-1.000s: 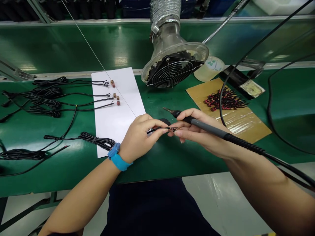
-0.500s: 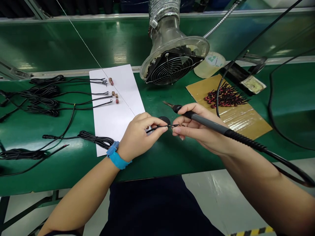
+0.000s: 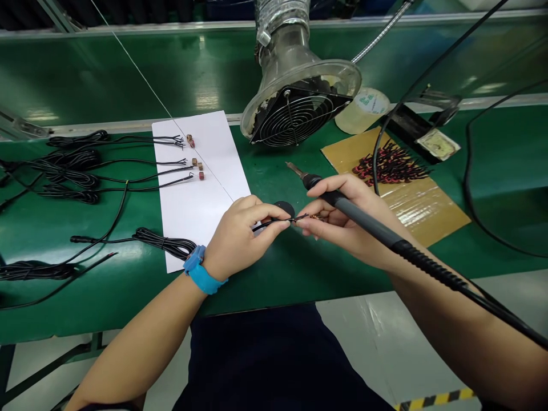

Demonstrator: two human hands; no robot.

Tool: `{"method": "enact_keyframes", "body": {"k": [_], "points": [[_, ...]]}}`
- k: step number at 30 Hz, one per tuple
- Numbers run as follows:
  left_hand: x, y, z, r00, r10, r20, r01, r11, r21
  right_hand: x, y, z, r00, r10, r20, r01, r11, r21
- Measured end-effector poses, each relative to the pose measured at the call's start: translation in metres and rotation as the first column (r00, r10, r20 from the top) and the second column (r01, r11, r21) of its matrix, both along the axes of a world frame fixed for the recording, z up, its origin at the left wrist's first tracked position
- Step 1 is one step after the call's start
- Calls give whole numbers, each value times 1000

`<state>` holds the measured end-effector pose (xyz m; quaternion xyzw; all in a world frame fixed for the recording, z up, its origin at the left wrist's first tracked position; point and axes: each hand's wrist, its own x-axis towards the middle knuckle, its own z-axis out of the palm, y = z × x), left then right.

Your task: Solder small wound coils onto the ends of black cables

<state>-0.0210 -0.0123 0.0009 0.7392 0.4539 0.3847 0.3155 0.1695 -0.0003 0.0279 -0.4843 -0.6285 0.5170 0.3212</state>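
My left hand point(image 3: 246, 228), with a blue wrist strap point(image 3: 203, 273), pinches a black cable point(image 3: 262, 226) near its end. Close against its fingertips, my right hand point(image 3: 346, 220) holds a soldering iron point(image 3: 363, 214) across the thumb web, its tip pointing up and left. The thumb and forefinger of that hand also meet at the cable's thin wire ends point(image 3: 299, 217). A small orange-and-black piece point(image 3: 315, 217) shows between its fingers, too small to make out. Just behind the fingertips lies a black round disc point(image 3: 283, 209), partly hidden.
White paper point(image 3: 192, 205) bears several small brown and red parts point(image 3: 194, 162) and cable ends. Coiled black cables point(image 3: 71, 171) lie at left. A fume extractor fan point(image 3: 295, 117) hangs behind my hands. Cardboard point(image 3: 409, 211) carries short red-black wires point(image 3: 391, 165), near a bottle point(image 3: 362, 111) and iron stand point(image 3: 406, 131).
My right hand has shifted slightly, and the soldering iron is tilted a little more steeply. The fingers have moved at the wire ends. The whole view has drifted slightly.
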Motion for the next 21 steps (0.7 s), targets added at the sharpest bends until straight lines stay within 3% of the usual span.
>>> {"method": "enact_keyframes", "body": {"k": [11, 16, 21], "points": [[1, 0, -4, 999, -34, -43, 38, 995, 92, 4, 0, -3, 984, 31, 177, -52, 992, 117], [1, 1, -1, 999, 29, 21, -27, 998, -58, 5, -3, -5, 998, 34, 51, -42, 987, 152], [0, 1, 0, 999, 34, 30, -31, 996, -84, 3, -4, -7, 999, -35, 1, 34, 978, 207]]}}
